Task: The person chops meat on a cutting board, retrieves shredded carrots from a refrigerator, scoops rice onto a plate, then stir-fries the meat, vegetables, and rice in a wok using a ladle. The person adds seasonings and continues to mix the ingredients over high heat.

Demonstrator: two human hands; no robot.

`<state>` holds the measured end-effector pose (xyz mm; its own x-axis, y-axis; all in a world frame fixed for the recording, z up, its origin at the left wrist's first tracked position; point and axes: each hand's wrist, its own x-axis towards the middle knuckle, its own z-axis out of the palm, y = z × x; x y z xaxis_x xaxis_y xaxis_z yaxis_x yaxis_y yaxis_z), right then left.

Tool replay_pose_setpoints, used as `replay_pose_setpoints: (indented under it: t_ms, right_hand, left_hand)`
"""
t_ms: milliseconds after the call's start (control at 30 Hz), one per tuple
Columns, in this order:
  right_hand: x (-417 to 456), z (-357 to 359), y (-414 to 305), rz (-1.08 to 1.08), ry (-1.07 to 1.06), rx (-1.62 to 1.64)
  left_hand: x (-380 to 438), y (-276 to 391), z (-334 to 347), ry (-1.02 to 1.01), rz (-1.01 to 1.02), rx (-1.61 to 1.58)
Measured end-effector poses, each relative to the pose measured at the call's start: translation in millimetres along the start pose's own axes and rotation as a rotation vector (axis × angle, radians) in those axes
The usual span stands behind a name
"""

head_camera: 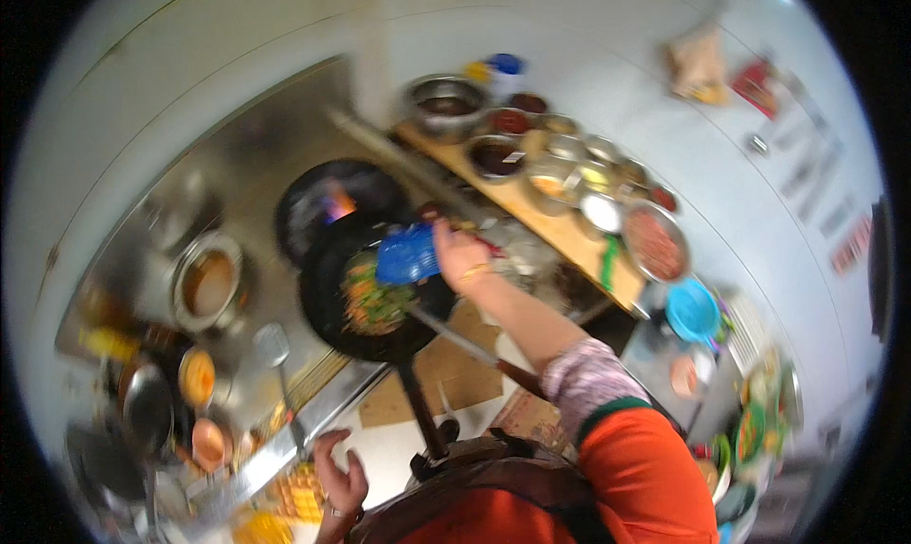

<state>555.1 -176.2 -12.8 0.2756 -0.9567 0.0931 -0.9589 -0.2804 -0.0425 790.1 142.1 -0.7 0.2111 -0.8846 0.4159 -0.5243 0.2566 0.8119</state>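
Note:
My right hand [459, 251] grips a blue plastic container [408, 254], held tilted over a black wok [331, 323]. Chopped green and orange vegetables [377, 298] lie in the wok. A ladle or spatula with a metal shaft [455, 335] and brown handle rests in it, its head hidden among the food. Toward me runs the wok's long handle [420, 405]. My left hand [340, 469] holds nothing, its fingers loosely curled and apart, near the counter's front edge. Behind the wok, an orange flame [340, 204] burns at a second dark pan or burner [299, 220].
A wooden shelf [523, 209] at the right carries several bowls and a steel bowl of reddish minced food [656, 242]. A pot of brownish liquid [211, 284] stands on the steel counter at left. Nearby lies a slotted turner [272, 345]. A turquoise bowl [692, 309] sits far right.

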Motion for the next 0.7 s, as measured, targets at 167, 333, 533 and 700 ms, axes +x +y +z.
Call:
replay_pose_setpoints:
  t_ms: [167, 333, 533, 700]
  right_hand:
    - [-28, -19, 0, -0.308, 0.356, 0.234]
    - [-52, -6, 29, -0.004, 0.184, 0.327]
    - [-139, -28, 118, 0.662, 0.346, 1.667]
    - [-274, -23, 260, 1.057, 0.864, 2.023]
  left_hand:
    - [9, -13, 23, -0.050, -0.014, -0.049]
    - [48, 14, 58, -0.330, 0.220, 0.116]
    - [54, 66, 132, -0.554, 0.213, -0.039]
    - [25, 104, 205, -0.642, 0.193, -0.125]
